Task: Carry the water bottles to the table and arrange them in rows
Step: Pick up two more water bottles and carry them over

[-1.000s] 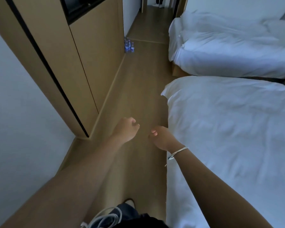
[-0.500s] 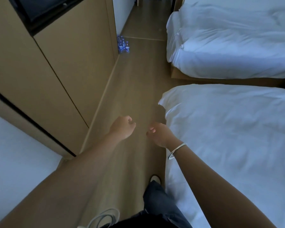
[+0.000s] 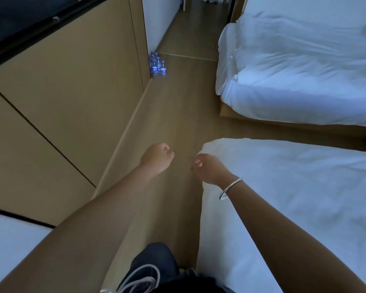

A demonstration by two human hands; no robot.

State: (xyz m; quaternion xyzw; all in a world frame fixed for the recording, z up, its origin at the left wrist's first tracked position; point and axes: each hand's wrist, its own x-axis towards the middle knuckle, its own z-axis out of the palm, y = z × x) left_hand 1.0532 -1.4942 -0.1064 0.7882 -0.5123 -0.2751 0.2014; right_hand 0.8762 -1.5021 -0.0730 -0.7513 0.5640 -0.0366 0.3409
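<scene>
- The person stands in the aisle between the wooden cabinets (image 3: 76, 85) on the left and the near bed (image 3: 294, 197) on the right, both arms held out in front and carrying nothing.
- The left hand (image 3: 156, 158) hangs over the wooden floor (image 3: 178, 115) with its fingers loosely curled inward around nothing.
- The right hand (image 3: 211, 169), with a silver bangle (image 3: 229, 188) at the wrist, hovers at the corner of the near bed; its fingers are bent and relaxed, also holding nothing.
- The water bottles (image 3: 157, 65) stand in a small cluster on the floor at the far end of the aisle, tight against the corner of the cabinets and well apart from both hands.
- How many bottles there are I cannot say for sure; from here they are small and blur into one blue-capped clump.
- I judge this to be the fetching step: nothing is picked up yet and no table is in sight.
- The next move calls for walking the length of the aisle past the far bed (image 3: 300, 70), bending low to floor level, and opening the fingers wide enough to close round bottle bodies.
- Standing that close together, the bottles could topple if one is grabbed carelessly.
</scene>
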